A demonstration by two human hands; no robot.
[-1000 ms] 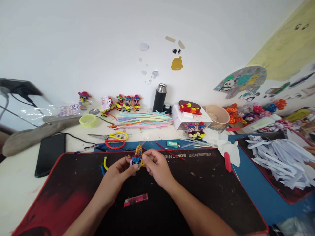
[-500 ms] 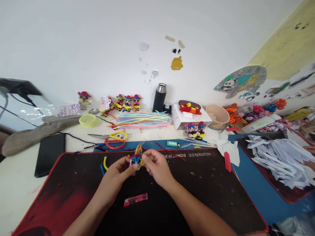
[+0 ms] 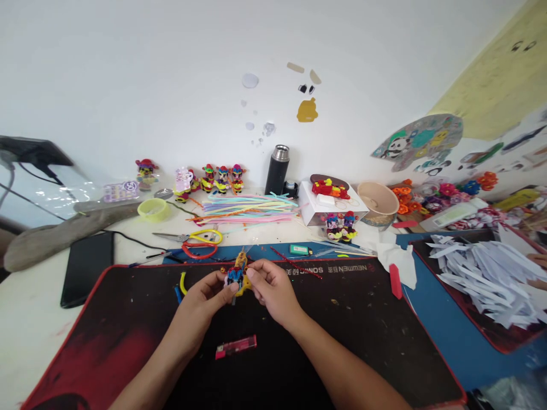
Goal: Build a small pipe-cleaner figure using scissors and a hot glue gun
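Above the dark desk mat [image 3: 342, 353], a small pipe-cleaner figure [image 3: 235, 277] in blue, red and yellow is held between both hands. My left hand [image 3: 212, 293] pinches its left side with thumb and fingers. My right hand [image 3: 270, 286] has thumb and forefinger closed at the figure's right edge, by a golden-yellow piece [image 3: 241, 260] that sticks up behind it. The fingers hide part of the figure. Below the hands lies a pink lighter [image 3: 236, 346]. Short yellow [image 3: 183, 283] and blue [image 3: 178, 294] pieces rest left of my left hand.
Scissors [image 3: 200, 244] lie behind the mat, near pastel pipe cleaners [image 3: 252, 209]. Finished figures [image 3: 222, 179] line the wall beside a black thermos [image 3: 277, 171]. A phone [image 3: 88, 267] is at left. White paper strips [image 3: 487, 279] pile up at right, with another person's hand [image 3: 539, 267] at the edge.
The figure has tilted slightly between my fingers, showing more of its red and blue top. Both hands stay in nearly the same place.
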